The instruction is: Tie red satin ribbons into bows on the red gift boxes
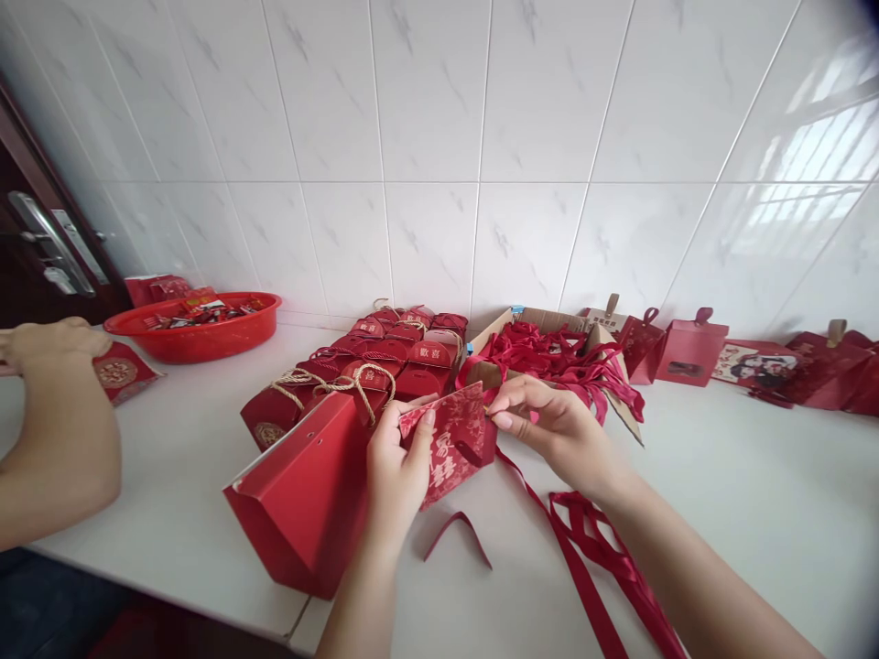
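My left hand (pixel 402 458) is closed on the edge of a small red patterned gift box (pixel 459 444), thumb on its front face, which bears pale lettering. At the box's upper right edge, the fingertips of my right hand (pixel 549 421) pinch together; what lies between them is too small to make out. A larger plain red box (pixel 309 503) stands tilted just left of my left hand. Below the hands a short dark red strap (pixel 459 523) lies bent on the white table. Long red ribbon (pixel 569 558) trails under my right forearm.
Packed red boxes with cord handles (pixel 391 352) stand behind my left hand. A cardboard box (pixel 549 322) overflows with red ribbons. Finished-looking gift boxes (pixel 693 351) line the tiled wall. At left are a red basin (pixel 199 343) of packets and another person's arm (pixel 61 439).
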A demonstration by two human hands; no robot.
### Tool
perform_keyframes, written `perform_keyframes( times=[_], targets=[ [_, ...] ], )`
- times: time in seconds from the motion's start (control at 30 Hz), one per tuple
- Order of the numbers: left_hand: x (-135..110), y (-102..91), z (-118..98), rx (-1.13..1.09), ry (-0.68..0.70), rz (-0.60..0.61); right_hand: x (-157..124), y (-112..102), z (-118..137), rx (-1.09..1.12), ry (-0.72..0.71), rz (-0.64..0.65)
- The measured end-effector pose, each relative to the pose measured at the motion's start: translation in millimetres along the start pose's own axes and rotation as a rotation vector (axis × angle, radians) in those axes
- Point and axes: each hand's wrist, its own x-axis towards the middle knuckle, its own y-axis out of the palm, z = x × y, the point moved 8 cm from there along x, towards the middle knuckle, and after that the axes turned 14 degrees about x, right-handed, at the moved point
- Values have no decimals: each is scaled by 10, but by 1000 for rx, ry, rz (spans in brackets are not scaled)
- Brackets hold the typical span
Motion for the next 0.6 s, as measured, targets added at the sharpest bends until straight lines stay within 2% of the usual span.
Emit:
perform_keyframes(
  times=[0.1, 0.27, 0.43, 0.6],
  targets=[
    [-86, -7, -174, -50, -9, 10, -27, 27, 77, -176, -105, -30],
    [-223, -15, -444, -109, 49, 11, -66, 69, 135, -251, -166, -26],
    [-272, -11, -490, -103, 54, -22, -79, 74, 173, -262, -196, -31],
    [-293, 64, -527, -143, 75, 21, -93, 94, 167, -280, -237, -41]
  ],
)
